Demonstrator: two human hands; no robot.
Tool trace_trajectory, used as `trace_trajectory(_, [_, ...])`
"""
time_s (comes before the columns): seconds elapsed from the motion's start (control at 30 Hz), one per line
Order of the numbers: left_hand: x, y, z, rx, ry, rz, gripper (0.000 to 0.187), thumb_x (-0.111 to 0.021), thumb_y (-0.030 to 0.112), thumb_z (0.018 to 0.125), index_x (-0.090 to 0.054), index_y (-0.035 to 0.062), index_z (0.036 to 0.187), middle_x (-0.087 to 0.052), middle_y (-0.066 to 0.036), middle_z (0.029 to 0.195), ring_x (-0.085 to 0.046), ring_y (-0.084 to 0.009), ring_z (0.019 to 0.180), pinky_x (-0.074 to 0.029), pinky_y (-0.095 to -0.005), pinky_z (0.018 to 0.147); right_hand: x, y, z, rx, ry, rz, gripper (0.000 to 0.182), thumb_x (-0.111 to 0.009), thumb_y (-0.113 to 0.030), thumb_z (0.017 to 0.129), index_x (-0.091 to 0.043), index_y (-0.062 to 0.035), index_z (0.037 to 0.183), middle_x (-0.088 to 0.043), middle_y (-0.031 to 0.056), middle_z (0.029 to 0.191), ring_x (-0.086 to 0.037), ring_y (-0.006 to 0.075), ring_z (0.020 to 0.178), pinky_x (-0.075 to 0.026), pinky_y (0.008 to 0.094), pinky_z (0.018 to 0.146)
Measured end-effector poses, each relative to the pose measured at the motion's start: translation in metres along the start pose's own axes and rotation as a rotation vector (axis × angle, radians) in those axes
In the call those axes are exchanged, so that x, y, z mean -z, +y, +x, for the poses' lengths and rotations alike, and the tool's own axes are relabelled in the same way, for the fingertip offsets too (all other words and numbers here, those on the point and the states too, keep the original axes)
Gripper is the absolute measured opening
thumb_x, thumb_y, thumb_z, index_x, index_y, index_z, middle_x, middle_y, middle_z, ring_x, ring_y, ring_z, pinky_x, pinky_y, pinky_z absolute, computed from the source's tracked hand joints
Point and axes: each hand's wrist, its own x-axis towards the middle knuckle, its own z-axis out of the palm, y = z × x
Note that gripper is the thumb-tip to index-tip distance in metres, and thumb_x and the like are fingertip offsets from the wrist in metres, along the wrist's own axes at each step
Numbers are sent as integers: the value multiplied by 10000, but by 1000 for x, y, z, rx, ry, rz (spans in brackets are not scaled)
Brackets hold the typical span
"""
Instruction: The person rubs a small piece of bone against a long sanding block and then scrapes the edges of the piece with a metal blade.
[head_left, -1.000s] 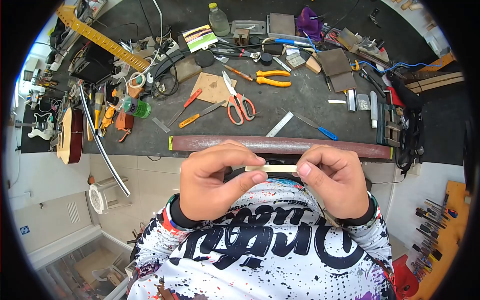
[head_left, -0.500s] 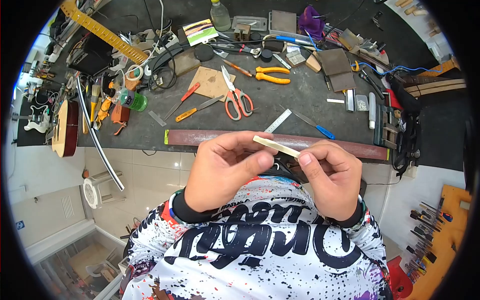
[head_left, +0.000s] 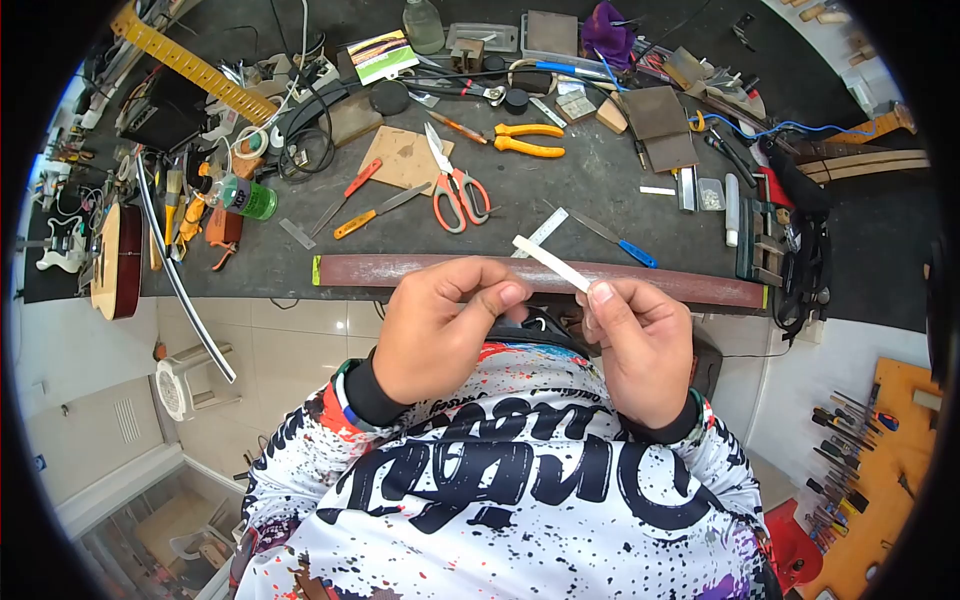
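In my right hand (head_left: 645, 345) I pinch one end of a thin off-white guitar saddle blank (head_left: 550, 262) between thumb and fingers. Its free end points up and left, over a maroon sandpaper-faced bar (head_left: 400, 270) lying along the bench's front edge. My left hand (head_left: 430, 325) is apart from the blank, fingers curled with the thumb against the forefinger; nothing shows in it. Just beyond the blank lies a steel ruler (head_left: 541, 231), partly covered by it. A blue-handled file (head_left: 630, 250) rests right of the ruler.
Red-handled scissors (head_left: 460, 195), yellow-handled pliers (head_left: 528, 140), a yellow-handled file (head_left: 375, 214) and a red-handled file (head_left: 350, 190) lie on the dark bench (head_left: 380, 240). A green bottle (head_left: 250, 198) stands at left, a vise (head_left: 765, 250) at right.
My left hand has let go of the saddle blank and moved slightly left. The blank, still in my right hand, now tilts more steeply. The whole view has shifted slightly.
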Motion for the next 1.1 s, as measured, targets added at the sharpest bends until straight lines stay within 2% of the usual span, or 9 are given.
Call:
trace_trajectory(0.13, [2,-24,3,-73,108,-195,239,-803,137,978,-719,1,801,-720,-29,755,-597,-57,715,-472,-252,625,-2,-6,-1,29,7,-104,204,-712,-128,1046,-760,67,1005,-652,-46,791,-511,14,700,-402,211,599])
trace_trajectory(0.2, [2,-23,6,-81,65,-324,156,-795,122,978,-732,-21,981,-750,-83,912,-667,-108,845,-530,-266,756,-3,-3,0,3,-7,-75,199,-717,-124,1042,-758,67,1003,-660,-39,801,-517,16,704,-404,210,602])
trace_trajectory(0.27, [-9,-6,8,-57,28,-416,306,-746,126,1011,-695,-37,1265,-764,-140,1111,-716,-179,1045,-568,-326,952,-3,-1,2,-9,-38,-43,217,-705,-147,1051,-755,60,1010,-669,-17,809,-533,36,714,-424,220,628])
trace_trajectory(0.57, [-17,-29,19,-27,-135,-496,221,-662,130,1068,-694,-24,1223,-759,-141,1175,-716,-182,1072,-576,-341,967,-9,17,10,-497,-309,696,203,-617,-188,1084,-708,-13,1132,-695,8,977,-605,110,829,-496,298,762])
trace_trajectory(0.67, [-7,-49,12,61,-166,-821,186,-649,159,1080,-652,9,1189,-761,-136,1119,-713,-170,961,-586,-340,865,-12,35,15,-482,-287,260,287,-641,-251,1085,-738,18,1090,-727,29,952,-642,119,804,-508,280,762])
trace_trajectory(0.77, [5,-77,-2,206,168,-699,156,-646,157,1079,-629,33,1172,-763,-130,1065,-697,-160,866,-570,-299,772,11,65,48,233,-277,-666,246,-692,-236,1023,-768,-4,1051,-750,127,947,-690,296,847,-533,370,819])
trace_trajectory(0.83, [26,-98,-15,261,177,-788,160,-653,131,1070,-625,29,1191,-761,-131,1078,-707,-166,885,-576,-300,790,51,91,97,531,-174,-1072,200,-734,-191,954,-777,-45,1083,-732,159,1013,-670,356,956,-530,418,886])
trace_trajectory(0.9, [29,-105,-22,315,197,-877,173,-659,105,1061,-622,24,1209,-759,-132,1090,-717,-173,903,-583,-301,807,81,112,134,484,-41,-1246,220,-751,-175,923,-775,-59,1109,-720,149,1076,-645,348,1032,-523,439,938])
trace_trajectory(1.1, [25,-97,-41,361,309,-821,273,-687,3,1012,-619,-11,1275,-741,-146,1135,-748,-205,999,-616,-307,858,103,126,185,490,-238,-1427,271,-772,-174,899,-768,-68,1149,-717,134,1126,-644,367,1072,-524,460,966])
